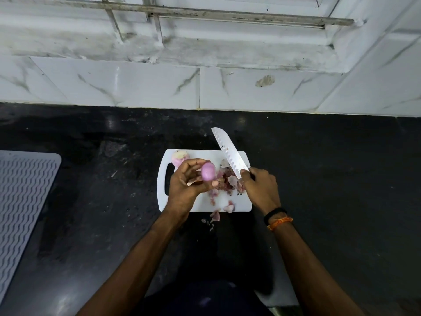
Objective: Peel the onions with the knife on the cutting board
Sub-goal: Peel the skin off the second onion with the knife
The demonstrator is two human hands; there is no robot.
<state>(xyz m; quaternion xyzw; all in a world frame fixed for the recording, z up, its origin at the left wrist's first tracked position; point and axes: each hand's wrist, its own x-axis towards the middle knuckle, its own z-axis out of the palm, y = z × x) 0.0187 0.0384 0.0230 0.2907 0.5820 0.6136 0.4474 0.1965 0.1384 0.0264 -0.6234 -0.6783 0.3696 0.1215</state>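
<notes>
1. White cutting board (245,207) flat on the black counter (330,179); taken as landmark for all below.
2. Above the board's left half: left hand (188,185), fingers curled round a peeled purple onion (208,171), lifted clear of the surface.
3. At the board's right edge: right hand (259,187) clenched on the handle of the knife (229,153); blade angled up past the far edge.
4. On the far left corner: second peeled onion (180,157).
5. On the middle and near edge: onion skins (227,181).
6. Far left of the board: grey ribbed mat (25,197).
</notes>
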